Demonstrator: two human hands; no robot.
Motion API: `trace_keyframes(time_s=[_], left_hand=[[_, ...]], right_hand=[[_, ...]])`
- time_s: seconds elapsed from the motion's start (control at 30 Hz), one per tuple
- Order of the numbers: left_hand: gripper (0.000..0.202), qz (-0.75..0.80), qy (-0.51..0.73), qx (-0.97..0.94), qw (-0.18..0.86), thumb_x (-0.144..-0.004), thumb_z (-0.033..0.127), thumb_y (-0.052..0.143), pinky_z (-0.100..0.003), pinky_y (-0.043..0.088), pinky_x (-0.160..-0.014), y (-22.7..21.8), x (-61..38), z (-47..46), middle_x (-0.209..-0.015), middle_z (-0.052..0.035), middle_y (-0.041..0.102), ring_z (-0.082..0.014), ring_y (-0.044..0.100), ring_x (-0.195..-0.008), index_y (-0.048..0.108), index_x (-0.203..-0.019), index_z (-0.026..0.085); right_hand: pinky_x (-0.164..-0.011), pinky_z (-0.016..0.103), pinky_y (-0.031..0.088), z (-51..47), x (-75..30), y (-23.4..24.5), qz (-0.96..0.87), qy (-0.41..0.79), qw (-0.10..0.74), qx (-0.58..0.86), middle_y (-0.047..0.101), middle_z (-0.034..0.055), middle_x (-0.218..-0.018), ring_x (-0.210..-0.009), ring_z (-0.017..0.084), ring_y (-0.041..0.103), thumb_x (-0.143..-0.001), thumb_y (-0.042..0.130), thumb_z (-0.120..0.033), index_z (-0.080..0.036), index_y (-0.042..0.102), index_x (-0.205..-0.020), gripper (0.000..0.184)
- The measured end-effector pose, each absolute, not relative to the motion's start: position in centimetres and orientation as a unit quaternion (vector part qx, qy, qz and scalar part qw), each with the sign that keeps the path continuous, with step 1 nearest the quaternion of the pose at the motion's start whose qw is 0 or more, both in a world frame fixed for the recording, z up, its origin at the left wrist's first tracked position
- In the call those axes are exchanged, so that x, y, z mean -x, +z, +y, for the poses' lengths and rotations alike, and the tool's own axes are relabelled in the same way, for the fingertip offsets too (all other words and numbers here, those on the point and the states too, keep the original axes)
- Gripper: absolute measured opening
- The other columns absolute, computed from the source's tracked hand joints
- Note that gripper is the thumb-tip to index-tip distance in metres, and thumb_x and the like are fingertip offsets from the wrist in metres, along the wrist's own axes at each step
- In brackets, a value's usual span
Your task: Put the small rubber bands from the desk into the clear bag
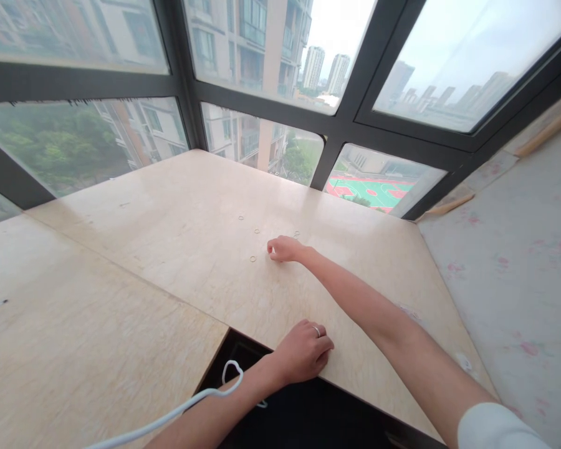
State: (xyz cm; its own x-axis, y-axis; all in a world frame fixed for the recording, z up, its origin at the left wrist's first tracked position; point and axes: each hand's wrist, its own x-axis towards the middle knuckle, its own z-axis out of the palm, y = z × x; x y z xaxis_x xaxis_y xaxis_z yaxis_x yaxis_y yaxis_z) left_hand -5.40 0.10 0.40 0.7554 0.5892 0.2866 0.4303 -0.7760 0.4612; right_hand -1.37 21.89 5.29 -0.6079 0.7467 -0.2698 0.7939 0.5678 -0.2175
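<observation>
My right hand (pixel 284 249) reaches far out over a pale marble window ledge (pixel 177 249), fingers curled together in a pinch among several small thin rings. One ring (pixel 253 258) lies just left of it, another ring (pixel 241 217) farther back, and more by the knuckles (pixel 297 235). What the pinch holds is too small to make out. My left hand (pixel 303 350) rests on the ledge's near edge with fingers curled over it and a ring on one finger.
Dark-framed bay windows (pixel 341 134) stand right behind the ledge. A floral-patterned mattress (pixel 518 262) lies to the right. A white cable (pixel 182 408) runs along my left forearm over a dark gap (pixel 303 418) below the ledge.
</observation>
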Motion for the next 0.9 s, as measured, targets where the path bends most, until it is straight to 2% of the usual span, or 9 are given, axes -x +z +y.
trace_keyframes(time_s=[0.2, 0.33, 0.53, 0.7, 0.9], left_hand=[[0.01, 0.273, 0.218, -0.919, 0.183, -0.087, 0.018, 0.048, -0.029, 0.036, -0.069, 0.4, 5.4, 0.1, -0.078, -0.0035, 0.058, -0.0158, 0.053, -0.073, 0.058, -0.083, 0.018], [0.011, 0.278, 0.221, -0.918, 0.179, -0.086, 0.017, 0.049, -0.03, 0.036, -0.068, 0.3, 5.3, 0.1, -0.079, -0.0039, 0.058, -0.0161, 0.053, -0.073, 0.06, -0.086, 0.018], [0.011, 0.277, 0.216, -0.918, 0.186, -0.084, 0.016, 0.051, -0.03, 0.038, -0.069, 0.4, 5.3, 0.2, -0.081, -0.0047, 0.059, -0.0169, 0.053, -0.074, 0.061, -0.089, 0.017], [0.016, 0.284, 0.231, -0.908, 0.203, -0.088, 0.016, 0.046, -0.031, 0.04, -0.071, 0.6, 5.2, 0.1, -0.08, -0.0059, 0.058, -0.0175, 0.053, -0.075, 0.061, -0.083, 0.017], [0.021, 0.286, 0.246, -0.899, 0.222, -0.093, 0.018, 0.041, -0.033, 0.041, -0.073, 0.7, 5.0, 0.1, -0.081, -0.0062, 0.057, -0.0181, 0.052, -0.078, 0.061, -0.085, 0.017]], right_hand=[[-0.058, 0.025, 0.038, 21.5, 1.3, 6.4, 0.888, -0.206, 0.131, -0.39, 0.064, 0.0021, -0.054, -0.063, 0.018, 0.059, -0.058, 0.061, -0.008, -0.016, 0.068, -0.067, 0.014], [-0.051, 0.021, 0.037, 20.6, -0.1, 6.6, 0.875, -0.277, 0.105, -0.384, 0.059, -0.0024, -0.048, -0.048, 0.011, 0.053, -0.062, 0.059, -0.009, -0.016, 0.065, -0.07, 0.012], [-0.041, 0.016, 0.034, 17.9, -5.2, 7.1, 0.831, -0.373, -0.005, -0.413, 0.058, -0.0066, -0.051, -0.037, 0.005, 0.043, -0.07, 0.054, -0.014, -0.017, 0.059, -0.083, 0.014], [-0.043, 0.015, 0.034, 14.2, -13.0, 8.0, 0.792, -0.392, -0.105, -0.456, 0.052, -0.0079, -0.048, -0.042, 0.006, 0.048, -0.075, 0.056, -0.02, -0.018, 0.052, -0.081, 0.008], [-0.043, 0.018, 0.031, 7.7, -24.6, 9.1, 0.688, -0.402, -0.264, -0.544, 0.041, -0.0103, -0.045, -0.041, 0.007, 0.04, -0.079, 0.062, -0.038, -0.018, 0.053, -0.08, 0.022]])
